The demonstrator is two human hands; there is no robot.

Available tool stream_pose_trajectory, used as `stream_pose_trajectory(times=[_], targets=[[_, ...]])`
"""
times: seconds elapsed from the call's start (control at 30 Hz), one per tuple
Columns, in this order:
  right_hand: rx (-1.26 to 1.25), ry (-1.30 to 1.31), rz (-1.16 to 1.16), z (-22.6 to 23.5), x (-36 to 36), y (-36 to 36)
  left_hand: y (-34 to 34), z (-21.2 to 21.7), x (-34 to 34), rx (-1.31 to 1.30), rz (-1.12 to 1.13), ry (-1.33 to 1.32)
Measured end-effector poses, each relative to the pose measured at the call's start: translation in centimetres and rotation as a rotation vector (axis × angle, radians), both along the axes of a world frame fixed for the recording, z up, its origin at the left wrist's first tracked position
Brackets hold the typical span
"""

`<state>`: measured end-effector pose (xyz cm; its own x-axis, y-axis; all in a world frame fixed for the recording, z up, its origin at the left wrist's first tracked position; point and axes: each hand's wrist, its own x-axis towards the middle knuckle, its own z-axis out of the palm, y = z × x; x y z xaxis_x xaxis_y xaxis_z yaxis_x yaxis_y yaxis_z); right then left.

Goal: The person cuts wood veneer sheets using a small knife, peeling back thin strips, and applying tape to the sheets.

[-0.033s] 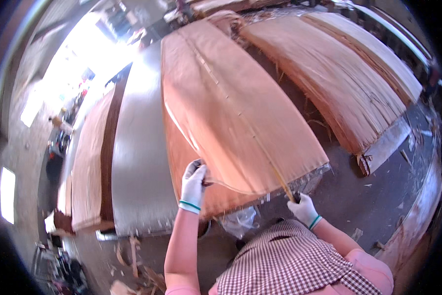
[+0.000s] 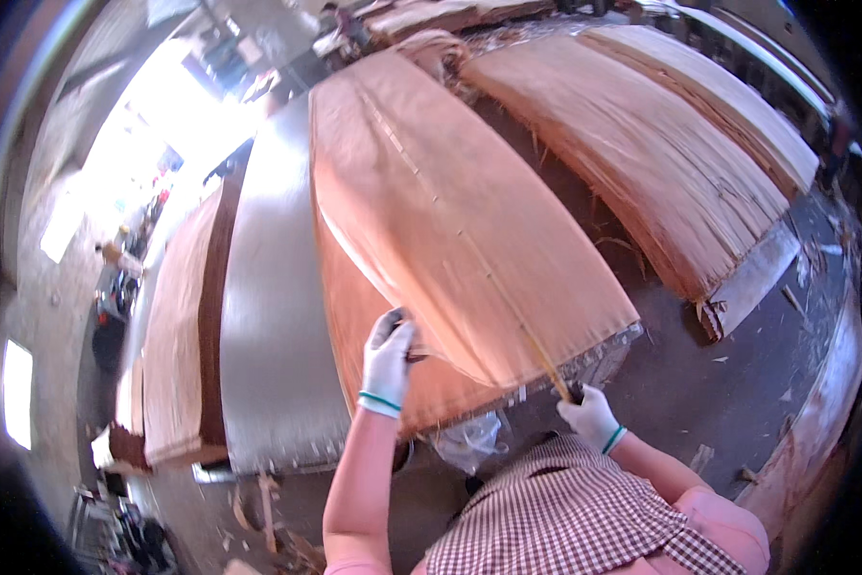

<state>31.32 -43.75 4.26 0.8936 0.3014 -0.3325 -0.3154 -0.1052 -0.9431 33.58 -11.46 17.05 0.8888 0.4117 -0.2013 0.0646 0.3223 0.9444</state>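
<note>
A large, thin orange-pink sheet of wood veneer lies over a stack in front of me. My left hand, in a white glove with a green cuff band, pinches its near left edge. That edge is raised and curls over, baring the orange layer beneath. My right hand, gloved alike, is wrapped round the dark end of a long, thin yellowish stick. The stick runs away from me across the top of the sheet toward its far end.
Left of the veneer lies a smooth grey surface, then another veneer stack. To the right are thick veneer stacks with ragged edges. A clear plastic bag hangs at the near edge. Wood scraps litter the floor.
My left hand has shifted a little to the right with the veneer edge, so more of the layer below shows. My right hand and the stick have moved slightly left.
</note>
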Motion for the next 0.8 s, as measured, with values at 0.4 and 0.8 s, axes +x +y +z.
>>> stream_pose_trajectory(times=[0.4,0.8], targets=[[0.181,0.312,0.297,-2.4,-3.2,1.9,-21.3,-19.1,21.3,0.739,-0.594,0.297],[1.104,0.71,0.22,5.9,3.7,-1.2,-13.5,-6.2,19.2,1.031,0.262,-0.269]])
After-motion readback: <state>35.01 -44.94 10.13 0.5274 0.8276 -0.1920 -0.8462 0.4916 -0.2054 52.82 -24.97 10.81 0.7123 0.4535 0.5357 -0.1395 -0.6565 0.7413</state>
